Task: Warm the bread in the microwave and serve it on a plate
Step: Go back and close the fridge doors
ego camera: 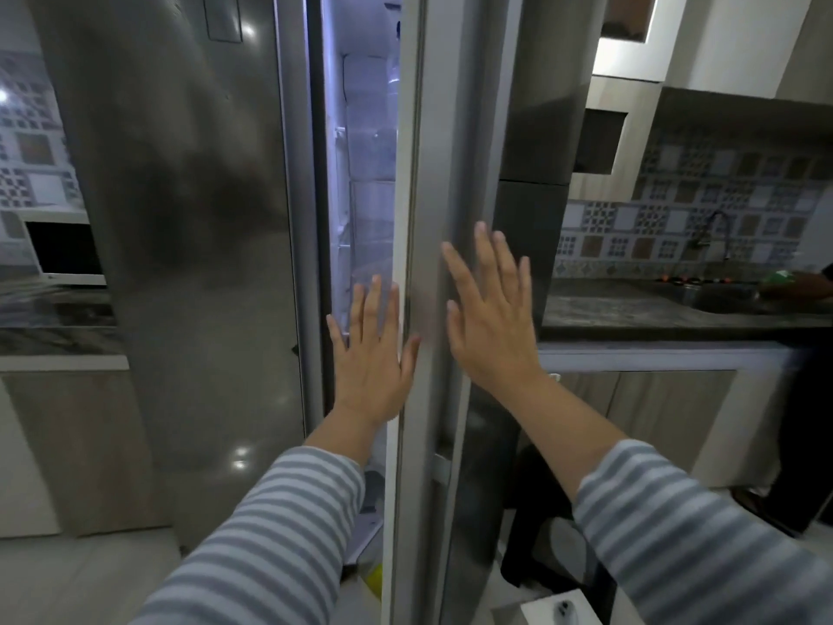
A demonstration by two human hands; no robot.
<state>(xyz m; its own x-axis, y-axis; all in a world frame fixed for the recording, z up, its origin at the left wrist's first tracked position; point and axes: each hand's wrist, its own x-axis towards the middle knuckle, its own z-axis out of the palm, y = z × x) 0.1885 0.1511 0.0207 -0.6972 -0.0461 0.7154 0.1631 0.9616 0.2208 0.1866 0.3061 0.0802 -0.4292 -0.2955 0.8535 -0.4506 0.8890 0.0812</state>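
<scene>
- Left hand [369, 349]: fingers straight and spread wide, holding nothing; palm faces the lit gap of the refrigerator, thumb side at the inner edge of the tall grey stainless-steel refrigerator door [450, 173]. Whether the palm actually touches that edge cannot be told.
- Right hand [491, 318]: fingers straight and fanned, holding nothing; laid flat against the outer face of the same door, just beside the left hand.
- Both forearms wear grey-and-white striped sleeves [703, 534], reaching forward from the bottom of the view.
- The door stands slightly ajar; through the narrow gap the white, lit refrigerator interior [365, 142] with shelves shows.
- The second steel door [180, 218], to the left, is closed.
- Bread: not visible; its place cannot be told.
- White microwave oven with dark window [63, 254]: on the counter at far left, well apart from both hands, its door closed.
- To the right: dark stone countertop [631, 309] with a metal sink [725, 300] and a faucet [716, 232], patterned wall tiles [703, 196] behind.
- Another person's arm [807, 286] shows at the sink, far right edge.
</scene>
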